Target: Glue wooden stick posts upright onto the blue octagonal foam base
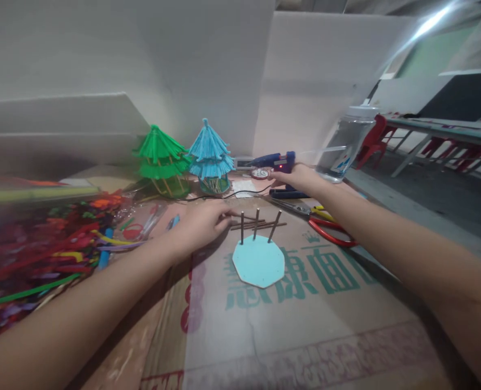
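Observation:
My right hand (299,177) is closed round the handle of a dark blue glue gun (271,161), whose small red light glows. My left hand (212,219) pinches the end of a thin brown stick (248,218) beside a few similar sticks (260,225) lying on the cardboard. In front of them lies a pale blue polygon-shaped board (259,264). Three short brown sticks (255,225) stand up along its far edge, the right one leaning outward.
A green model pavilion (159,157) and a blue one (210,154) stand at the back. Colourful craft strips (41,254) heap up at left. Red-handled scissors (332,233), pliers (291,206) and a clear plastic jar (346,146) are at right. A black cord (232,196) crosses behind my left hand.

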Demonstrator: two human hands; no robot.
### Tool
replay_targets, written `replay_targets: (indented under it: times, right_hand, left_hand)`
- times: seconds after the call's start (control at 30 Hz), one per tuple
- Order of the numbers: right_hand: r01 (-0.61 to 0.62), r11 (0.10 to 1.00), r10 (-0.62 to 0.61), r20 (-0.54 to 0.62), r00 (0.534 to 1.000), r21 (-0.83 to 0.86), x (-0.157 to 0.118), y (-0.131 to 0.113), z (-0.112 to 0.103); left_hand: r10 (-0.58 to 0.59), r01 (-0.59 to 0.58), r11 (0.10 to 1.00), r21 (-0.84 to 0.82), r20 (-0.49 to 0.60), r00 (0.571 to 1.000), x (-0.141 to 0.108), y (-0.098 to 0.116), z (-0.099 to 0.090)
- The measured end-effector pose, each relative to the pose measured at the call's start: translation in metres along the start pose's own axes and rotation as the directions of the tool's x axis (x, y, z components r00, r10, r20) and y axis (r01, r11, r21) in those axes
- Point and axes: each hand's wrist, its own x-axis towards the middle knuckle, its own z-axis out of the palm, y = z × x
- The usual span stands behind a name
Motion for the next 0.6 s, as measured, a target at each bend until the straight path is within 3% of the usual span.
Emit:
replay_targets:
  times: [0.17,0.33,0.43,0.53,0.6]
  right_hand:
    - [0.106,0.937,-0.08,-0.092,0.993,0.333,-0.028,0.002,0.011]
    - [0.072,0.918,-0.051,-0.063,0.997,0.39,-0.051,0.014,0.026]
    - [0.08,0.899,-0.032,-0.117,0.993,0.43,-0.058,0.022,0.032]
    - [0.096,0.91,-0.037,-0.151,0.988,0.404,-0.059,0.025,0.035]
    - [0.098,0.923,-0.057,-0.121,0.991,0.371,-0.058,0.026,0.035]
  left_hand:
    - [0.158,-0.163,0.983,0.086,0.071,0.985,0.026,0.006,0.012]
    - [0.152,-0.157,0.985,0.077,0.059,0.987,0.042,0.004,0.021]
    - [0.106,-0.104,0.992,0.069,-0.029,0.994,0.032,0.002,0.019]
    - [-0.005,0.003,1.0,-0.011,-0.194,0.981,0.012,0.005,0.014]
    - [-0.156,0.024,0.936,-0.351,-0.351,0.923,-0.002,0.009,0.013]
